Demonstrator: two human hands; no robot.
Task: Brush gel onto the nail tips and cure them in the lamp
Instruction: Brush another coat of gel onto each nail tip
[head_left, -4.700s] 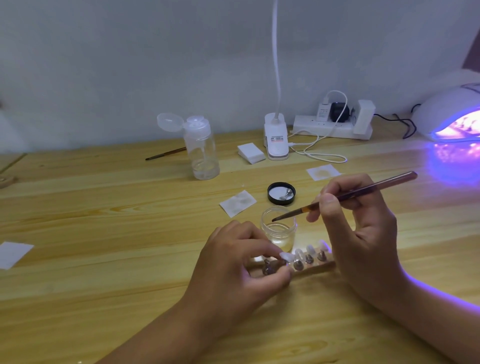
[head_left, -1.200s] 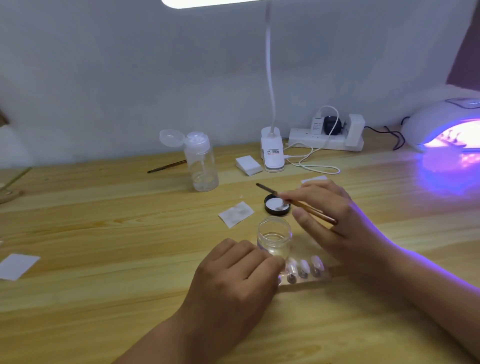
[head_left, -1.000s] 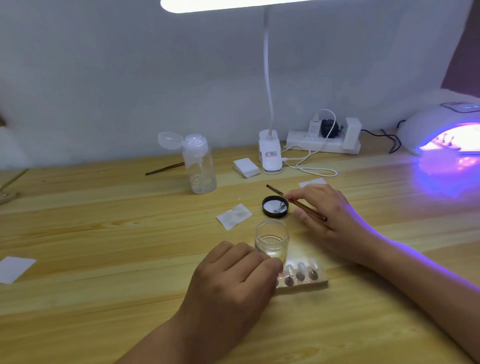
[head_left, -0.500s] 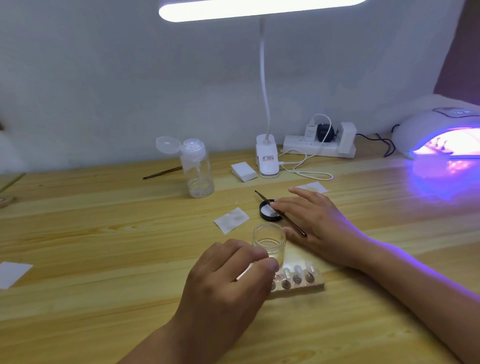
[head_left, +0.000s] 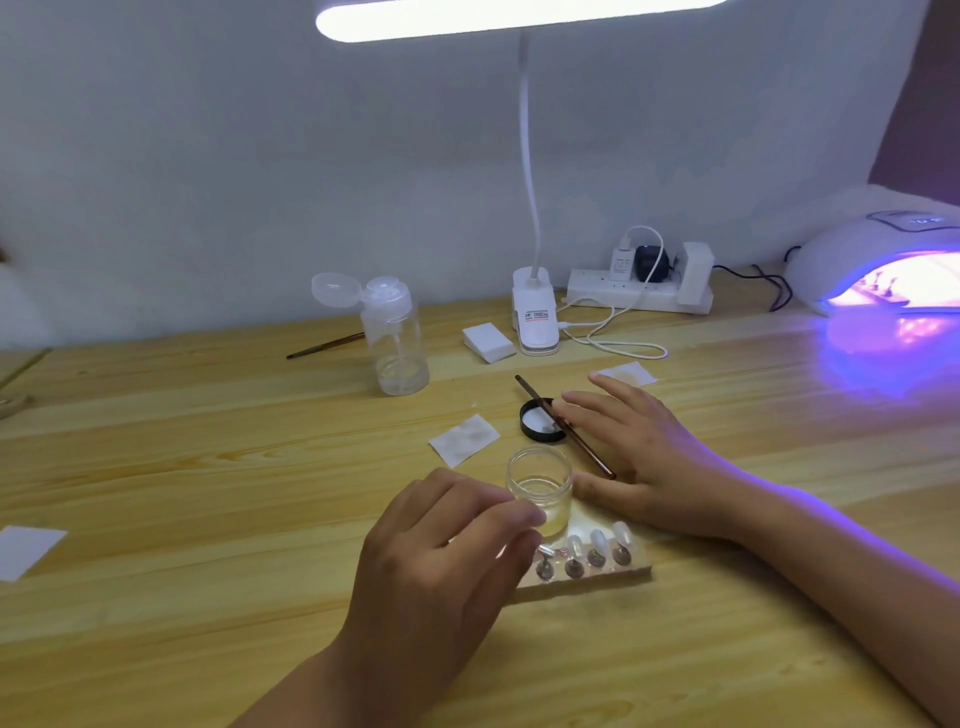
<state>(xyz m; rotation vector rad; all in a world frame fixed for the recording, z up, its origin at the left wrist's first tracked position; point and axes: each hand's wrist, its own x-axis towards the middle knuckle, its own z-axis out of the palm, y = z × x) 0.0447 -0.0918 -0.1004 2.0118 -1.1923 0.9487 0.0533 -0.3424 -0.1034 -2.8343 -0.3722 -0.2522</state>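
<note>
Locate curing lamp (head_left: 852, 260) far right — nearer right hand (head_left: 639, 457), spread flat over brush (head_left: 532, 395); note left hand (head_left: 447, 545) pinching leftmost nail tip (head_left: 545, 551).

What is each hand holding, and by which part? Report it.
Left hand seems to pinch the leftmost nail tip; the exact spot is hidden. Right hand holds nothing: straight fingers rest on the brush handle.

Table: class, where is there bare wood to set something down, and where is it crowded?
Bare: the wide stretch between the paper at the left edge and the wipe; also the wood between the right hand and the curing lamp. Crowded: the centre, where jar, lid, brush, nail block and left hand sit close together.
</note>
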